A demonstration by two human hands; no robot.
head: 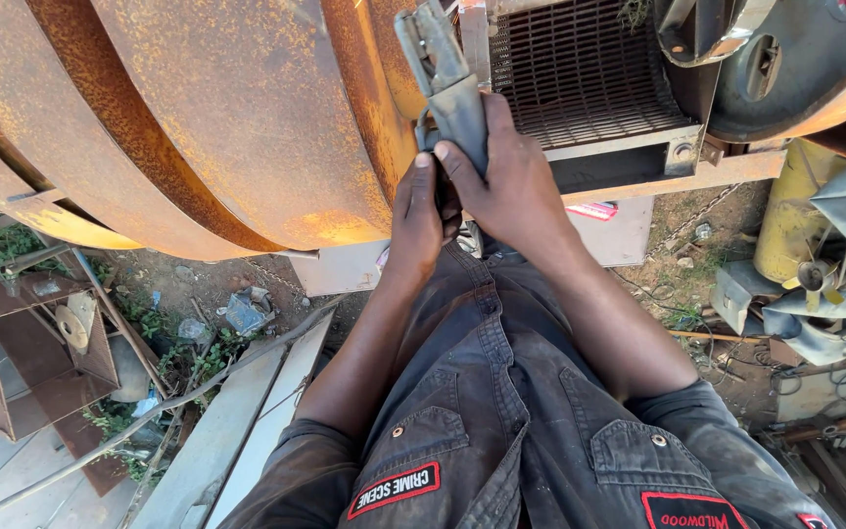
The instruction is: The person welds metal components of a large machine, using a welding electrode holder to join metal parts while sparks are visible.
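Large rusted drum [227, 118] across upper left of frame; metal grille [580, 69] upper centre. Grey electrode holder [447, 83] upper centre, against drum edge, grasped by right hand [511, 181]; left hand [421, 211] clenched at its base. Positioning stage, judged; steady alignment needed.

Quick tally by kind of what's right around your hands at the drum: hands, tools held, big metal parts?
Hands: 2, left hand and right hand, both closed on the tool
Grey clamp-like tool: 1
Rusty orange drum: 1
Metal grate: 1
Yellow cylinder: 1
Total: 6
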